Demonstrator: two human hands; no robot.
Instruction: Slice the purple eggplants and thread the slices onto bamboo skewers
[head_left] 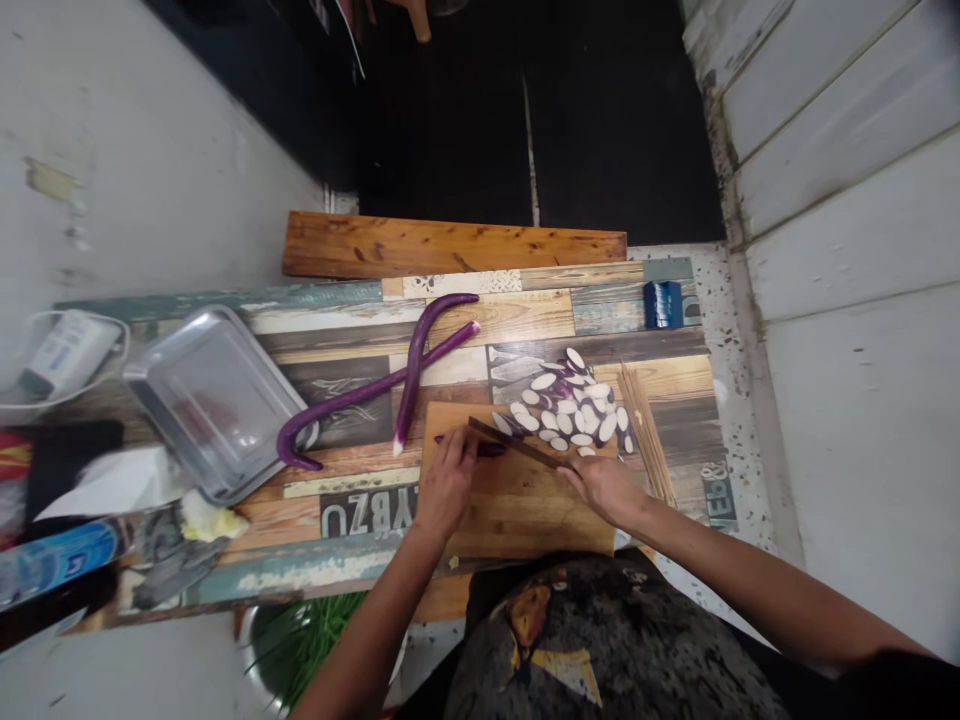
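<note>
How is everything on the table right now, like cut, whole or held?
Two long eggplants: unsliced, crossed
Eggplant slices: cut, heaped
Eggplant piece: under left hand
Knife: held in right hand
Thin sticks: loosely bunched
Tray: can't tell whether covered

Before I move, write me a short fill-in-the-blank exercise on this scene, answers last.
Of the left hand and the right hand, the knife is in the ____ one.
The long purple eggplants lying crossed on the table number ____.
The small box near the table's far right corner is coloured ____.
The cut slices show purple skin and ____ flesh.

Missing words: right; two; blue; white.
</note>
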